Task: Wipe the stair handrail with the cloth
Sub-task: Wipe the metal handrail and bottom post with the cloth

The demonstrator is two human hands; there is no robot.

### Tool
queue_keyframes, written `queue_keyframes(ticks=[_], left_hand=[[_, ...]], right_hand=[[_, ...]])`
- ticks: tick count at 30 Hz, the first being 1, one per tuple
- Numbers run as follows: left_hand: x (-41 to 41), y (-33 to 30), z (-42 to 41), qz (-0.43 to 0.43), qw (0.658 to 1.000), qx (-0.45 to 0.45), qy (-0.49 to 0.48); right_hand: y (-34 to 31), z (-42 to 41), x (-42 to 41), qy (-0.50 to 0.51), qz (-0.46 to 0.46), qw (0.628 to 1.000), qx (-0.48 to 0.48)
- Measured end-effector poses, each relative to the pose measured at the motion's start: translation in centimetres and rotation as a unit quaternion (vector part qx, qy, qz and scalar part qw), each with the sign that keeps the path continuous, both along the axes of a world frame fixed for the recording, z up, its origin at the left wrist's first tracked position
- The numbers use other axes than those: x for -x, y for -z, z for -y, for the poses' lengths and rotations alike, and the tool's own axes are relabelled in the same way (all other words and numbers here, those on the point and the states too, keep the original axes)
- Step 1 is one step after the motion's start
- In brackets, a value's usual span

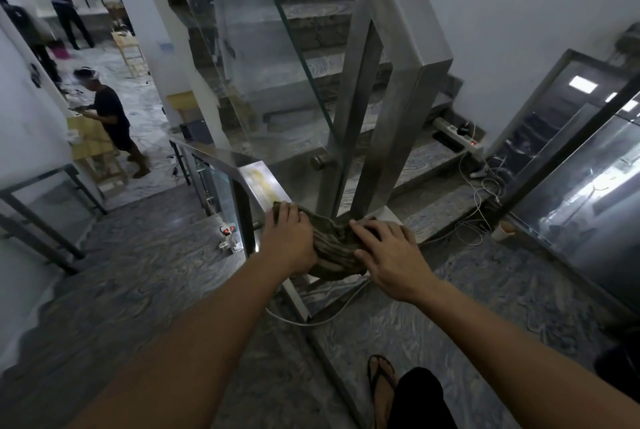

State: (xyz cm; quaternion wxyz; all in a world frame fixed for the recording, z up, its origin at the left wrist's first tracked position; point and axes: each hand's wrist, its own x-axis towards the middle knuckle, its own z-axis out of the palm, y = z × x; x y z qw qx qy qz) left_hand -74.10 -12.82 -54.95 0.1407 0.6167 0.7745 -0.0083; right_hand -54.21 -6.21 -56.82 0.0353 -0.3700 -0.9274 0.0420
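A flat steel handrail (pixel 256 182) runs along the landing's glass balustrade and turns at a corner below me. A crumpled brown-green cloth (pixel 330 245) lies on that corner. My left hand (pixel 289 241) presses on the cloth's left end, fingers spread over it. My right hand (pixel 388 252) rests on the cloth's right end, fingers spread too. The rail under the cloth is hidden. A taller steel rail (pixel 412 82) climbs with the upper flight of stairs behind.
Glass panels (pixel 263 82) stand under the rails. White cables, a power strip (pixel 457 137) and a paper cup (pixel 504 231) lie on the steps at right. My sandalled foot (pixel 381 383) stands on the marble landing. People stand on the floor below at left.
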Motion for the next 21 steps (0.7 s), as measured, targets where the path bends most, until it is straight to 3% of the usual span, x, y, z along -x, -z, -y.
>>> queue_keyframes(ticks=[3, 6, 14, 21], left_hand=[[-1.8, 0.9, -0.7, 0.060, 0.997, -0.030, -0.035], [-1.2, 3.0, -0.6, 0.043, 0.997, -0.046, -0.038], [3.6, 4.0, -1.8, 0.022, 0.998, -0.063, 0.004], [5.8, 4.0, -3.4, 0.020, 0.998, -0.048, 0.020]], right_hand=[[0.6, -0.8, -0.8, -0.028, 0.018, 0.999, -0.022], [1.8, -0.2, -0.6, -0.044, 0.035, 0.998, -0.027], [2.0, 3.0, 3.0, -0.099, -0.073, 0.990, 0.065], [3.6, 5.6, 5.4, -0.009, -0.087, 0.995, 0.050]])
